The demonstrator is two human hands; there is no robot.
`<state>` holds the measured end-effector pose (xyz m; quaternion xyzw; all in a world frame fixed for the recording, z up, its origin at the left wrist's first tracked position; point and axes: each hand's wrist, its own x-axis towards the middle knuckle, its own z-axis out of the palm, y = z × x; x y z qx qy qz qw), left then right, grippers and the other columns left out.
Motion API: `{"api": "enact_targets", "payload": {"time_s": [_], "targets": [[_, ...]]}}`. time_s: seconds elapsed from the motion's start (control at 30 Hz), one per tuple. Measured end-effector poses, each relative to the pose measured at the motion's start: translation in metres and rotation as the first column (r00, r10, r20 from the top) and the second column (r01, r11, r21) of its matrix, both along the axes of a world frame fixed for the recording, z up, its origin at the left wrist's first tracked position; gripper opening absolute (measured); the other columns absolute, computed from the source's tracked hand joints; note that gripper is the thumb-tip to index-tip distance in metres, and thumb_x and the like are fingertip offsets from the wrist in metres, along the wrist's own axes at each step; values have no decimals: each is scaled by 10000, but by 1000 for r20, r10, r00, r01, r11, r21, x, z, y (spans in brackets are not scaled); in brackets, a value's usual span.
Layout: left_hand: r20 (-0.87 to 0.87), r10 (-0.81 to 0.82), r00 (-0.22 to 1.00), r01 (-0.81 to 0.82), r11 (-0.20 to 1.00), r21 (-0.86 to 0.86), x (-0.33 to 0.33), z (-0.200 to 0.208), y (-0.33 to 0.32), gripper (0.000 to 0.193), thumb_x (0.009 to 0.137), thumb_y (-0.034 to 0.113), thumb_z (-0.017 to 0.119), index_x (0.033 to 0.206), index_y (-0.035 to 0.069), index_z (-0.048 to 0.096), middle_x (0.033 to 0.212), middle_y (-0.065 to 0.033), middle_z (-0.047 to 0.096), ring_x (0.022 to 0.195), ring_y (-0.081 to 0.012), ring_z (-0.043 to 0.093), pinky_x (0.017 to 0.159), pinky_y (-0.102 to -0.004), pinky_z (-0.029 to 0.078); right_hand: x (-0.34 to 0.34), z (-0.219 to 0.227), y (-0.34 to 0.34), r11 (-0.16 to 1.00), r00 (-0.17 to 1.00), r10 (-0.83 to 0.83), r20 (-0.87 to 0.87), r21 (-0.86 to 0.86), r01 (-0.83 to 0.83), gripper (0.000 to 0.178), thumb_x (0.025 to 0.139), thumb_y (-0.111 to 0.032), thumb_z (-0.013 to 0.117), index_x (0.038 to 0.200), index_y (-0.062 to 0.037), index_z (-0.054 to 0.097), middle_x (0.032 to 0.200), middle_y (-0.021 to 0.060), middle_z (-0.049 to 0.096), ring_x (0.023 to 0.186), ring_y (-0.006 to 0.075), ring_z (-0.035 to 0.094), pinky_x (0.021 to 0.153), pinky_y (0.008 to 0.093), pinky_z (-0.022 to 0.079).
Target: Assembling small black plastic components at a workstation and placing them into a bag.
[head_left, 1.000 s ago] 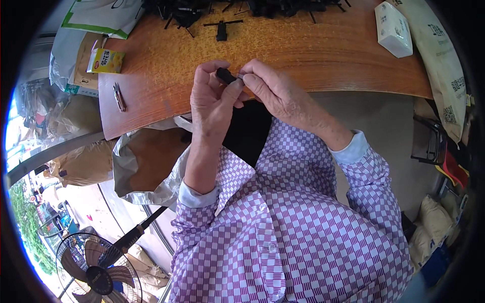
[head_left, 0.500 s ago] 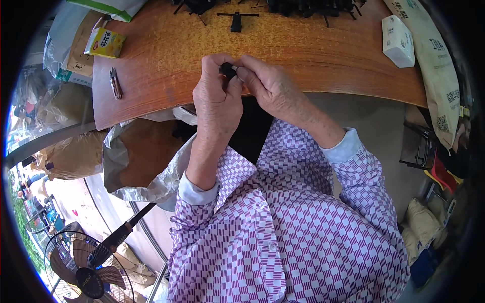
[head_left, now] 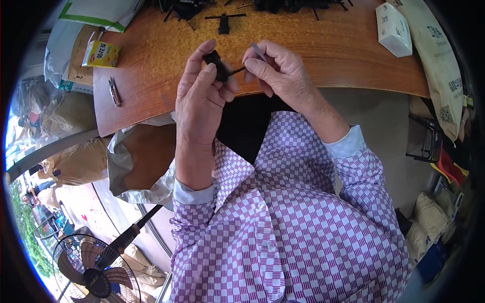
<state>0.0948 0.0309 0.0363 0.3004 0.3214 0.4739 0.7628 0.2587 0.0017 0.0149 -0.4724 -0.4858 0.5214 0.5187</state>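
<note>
Over the near edge of the table, my left hand [head_left: 201, 83] grips a small black piece [head_left: 216, 65] between thumb and fingers; it looks like a folded strap or clip, but its exact kind does not show. A thin black strip [head_left: 237, 70] runs from it to my right hand [head_left: 278, 68], whose thumb and finger are pinched on its end. A narrow grey flat strip [head_left: 258, 51] sticks up from the right fingers; I cannot make out what it is. Farther back lies a black T-shaped strap piece [head_left: 224, 24].
Black straps [head_left: 187, 7] are heaped along the far edge. Small thread snips [head_left: 114, 92] and a yellow drink carton [head_left: 101, 54] lie at the left, a white tissue pack [head_left: 394, 30] at the right. Below the table's left edge hangs an open sack [head_left: 118, 166]; a fan [head_left: 96, 280] stands lower left.
My hands have moved apart and slightly up. The black piece is now tilted up in the left hand, and the thin strip and the grey strip have come into sight at the right fingers.
</note>
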Motion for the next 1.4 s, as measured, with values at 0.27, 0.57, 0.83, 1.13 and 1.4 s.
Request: {"api": "enact_targets", "payload": {"time_s": [0.27,0.57,0.83,1.13,1.4], "targets": [[71,-421,904,420,907,34,6,-1,-5,438,953,110,472,1369,15,375,934,-96,595,685,-110,589,528,-173,428,21,-4,0,951,854,271,-444,-14,-309,302,920,-251,584,1124,-31,554,725,-3,600,515,19,509,400,141,343],[-440,-274,855,407,881,243,14,-10,-13,413,925,32,508,1330,21,426,987,-87,612,774,-107,611,605,-215,499,23,-21,-1,988,987,157,24,5,-157,271,912,-247,606,1070,-30,568,744,-43,536,721,24,541,559,166,448],[-585,117,803,207,865,456,7,-22,-13,368,913,-13,479,1278,24,488,1037,-95,623,860,-129,627,681,-246,537,-9,7,-13,982,983,66,-171,-165,-95,366,983,-308,466,1163,4,532,705,-27,495,584,25,448,478,175,347],[-647,226,728,206,828,521,-7,-24,-12,357,951,16,456,1307,16,473,972,-17,587,806,-44,524,721,-177,455,-34,9,-5,979,982,95,-165,-165,-122,341,996,-231,430,1234,11,464,712,-19,499,563,24,459,463,171,370],[-642,446,623,132,750,648,-16,-21,-9,334,885,-36,521,1210,32,560,1014,-160,646,868,-220,666,734,-286,523,-55,11,4,949,933,95,-347,-252,-190,309,1005,-233,415,1258,-68,480,617,-70,378,498,19,335,412,169,251]]}}
